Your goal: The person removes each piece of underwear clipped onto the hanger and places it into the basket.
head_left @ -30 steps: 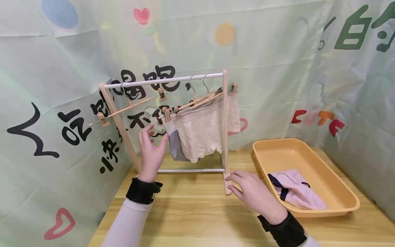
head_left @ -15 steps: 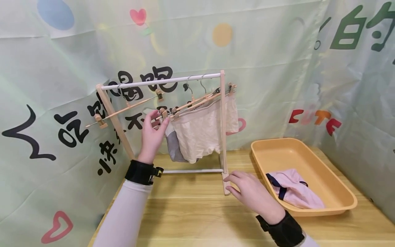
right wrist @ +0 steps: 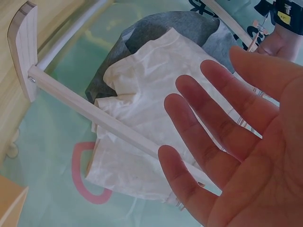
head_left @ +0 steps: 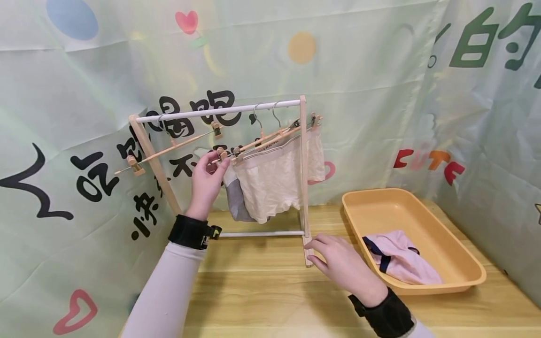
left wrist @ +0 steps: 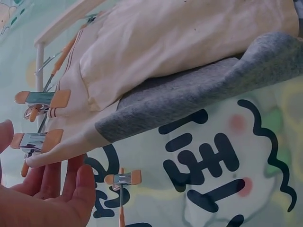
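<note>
On a small clothes rack (head_left: 203, 111) hang two clip hangers with garments, close together. White boxer briefs (head_left: 274, 180) are clipped to the front one. Behind them hangs a grey-and-white pair of underpants (head_left: 237, 199), partly hidden. My left hand (head_left: 204, 188) holds the left end of the rear hanger, thumb and fingers around its clip (left wrist: 37, 142); in the left wrist view, curled fingertips show behind the clip and waistband. My right hand (head_left: 338, 260), fingers spread and relaxed, is beside the rack's right foot (head_left: 307, 251) and holds nothing.
A bare clip hanger (head_left: 181, 144) hangs at the rack's left end. To the right, a yellow tray (head_left: 444, 234) stands on the wooden table (head_left: 262, 291) with a pink, navy-trimmed garment (head_left: 401, 258) in it. A printed cloth backdrop (head_left: 359, 94) encloses the table behind and at the sides.
My left hand has moved up from below the hangers to the clip on the rear hanger and closed its fingers there. The right hand has stayed beside the rack's foot.
</note>
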